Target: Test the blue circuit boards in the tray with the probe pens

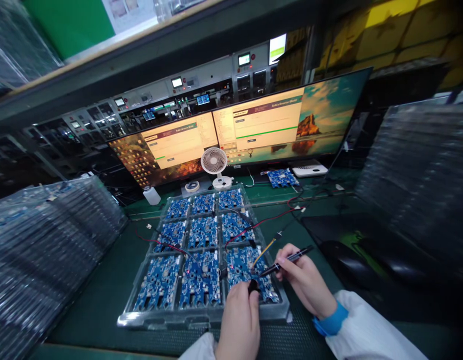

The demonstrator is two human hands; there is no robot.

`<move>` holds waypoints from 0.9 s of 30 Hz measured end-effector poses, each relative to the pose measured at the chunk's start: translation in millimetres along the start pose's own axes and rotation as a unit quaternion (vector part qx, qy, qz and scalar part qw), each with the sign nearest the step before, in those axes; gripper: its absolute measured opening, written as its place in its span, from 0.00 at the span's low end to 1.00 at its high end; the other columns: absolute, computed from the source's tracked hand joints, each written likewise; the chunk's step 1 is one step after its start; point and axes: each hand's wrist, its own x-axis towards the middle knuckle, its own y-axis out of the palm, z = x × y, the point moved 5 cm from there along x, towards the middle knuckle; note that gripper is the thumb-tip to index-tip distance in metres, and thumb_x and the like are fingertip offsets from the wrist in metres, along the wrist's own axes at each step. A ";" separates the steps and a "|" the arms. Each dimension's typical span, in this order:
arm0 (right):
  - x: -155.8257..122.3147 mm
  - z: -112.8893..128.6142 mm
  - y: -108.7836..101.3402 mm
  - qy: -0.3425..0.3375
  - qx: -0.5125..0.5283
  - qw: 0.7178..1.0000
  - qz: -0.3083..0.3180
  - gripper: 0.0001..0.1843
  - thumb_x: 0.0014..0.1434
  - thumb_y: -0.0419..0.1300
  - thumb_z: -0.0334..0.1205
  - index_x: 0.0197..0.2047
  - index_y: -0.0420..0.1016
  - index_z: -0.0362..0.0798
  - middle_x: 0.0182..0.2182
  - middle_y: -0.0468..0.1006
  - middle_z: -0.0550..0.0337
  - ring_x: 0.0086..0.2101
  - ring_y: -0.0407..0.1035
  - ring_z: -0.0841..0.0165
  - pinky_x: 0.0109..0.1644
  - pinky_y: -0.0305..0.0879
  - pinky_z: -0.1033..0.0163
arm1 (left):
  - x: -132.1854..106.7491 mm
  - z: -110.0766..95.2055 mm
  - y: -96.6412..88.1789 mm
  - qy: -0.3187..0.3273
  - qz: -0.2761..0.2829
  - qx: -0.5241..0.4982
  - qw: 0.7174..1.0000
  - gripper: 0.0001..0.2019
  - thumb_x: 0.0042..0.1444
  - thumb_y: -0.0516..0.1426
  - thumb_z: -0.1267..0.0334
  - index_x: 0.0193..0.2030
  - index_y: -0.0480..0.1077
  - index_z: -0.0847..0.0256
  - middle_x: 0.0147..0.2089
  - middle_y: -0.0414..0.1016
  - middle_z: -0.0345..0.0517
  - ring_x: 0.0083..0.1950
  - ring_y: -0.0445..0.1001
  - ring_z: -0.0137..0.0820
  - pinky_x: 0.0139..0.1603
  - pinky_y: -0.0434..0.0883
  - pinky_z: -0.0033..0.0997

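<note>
A clear plastic tray (141, 320) holds several blue circuit boards in rows. My right hand (304, 282) is closed on a thin black probe pen (291, 260), its tip resting on the near right board (242, 272). My left hand (239, 320) is closed on a small black part (253, 286), pressed onto the same board beside the pen tip. Red and yellow wires (261, 225) run across the tray to the boards. White sleeves cover both arms, and a blue band sits on my right wrist.
Two wide monitors (261, 125) stand behind the tray, with a small white fan (214, 162) between them. Stacks of clear trays rise at the left (40, 250) and right (419, 170). A black mouse (338, 250) lies right of the tray. Another blue board (282, 177) lies under the right monitor.
</note>
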 end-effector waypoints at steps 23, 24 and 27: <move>-7.4 -6.3 15.0 0.044 -0.013 0.991 0.128 0.22 0.44 0.70 0.56 0.27 0.68 0.48 0.21 0.70 0.66 0.23 0.67 0.70 0.29 0.66 0.63 | 3.0 -9.1 -4.4 0.036 0.016 0.033 0.999 0.16 0.65 0.44 0.60 0.53 0.66 0.61 0.52 0.70 0.52 0.55 0.67 0.38 0.60 0.65 0.44; -5.1 -5.7 11.3 0.041 0.007 0.993 0.107 0.22 0.45 0.70 0.56 0.28 0.68 0.48 0.21 0.70 0.66 0.23 0.67 0.70 0.29 0.66 0.63 | 6.0 -10.3 -7.7 0.037 0.000 0.036 0.999 0.16 0.65 0.45 0.60 0.55 0.63 0.62 0.54 0.69 0.53 0.56 0.67 0.38 0.61 0.64 0.44; 5.3 -4.1 -6.5 0.026 0.082 0.996 0.032 0.21 0.47 0.69 0.55 0.30 0.66 0.49 0.24 0.71 0.65 0.25 0.68 0.69 0.30 0.67 0.62 | 20.1 -16.3 -17.7 0.034 -0.042 0.074 0.996 0.15 0.64 0.47 0.63 0.56 0.61 0.65 0.54 0.65 0.55 0.55 0.68 0.37 0.59 0.66 0.39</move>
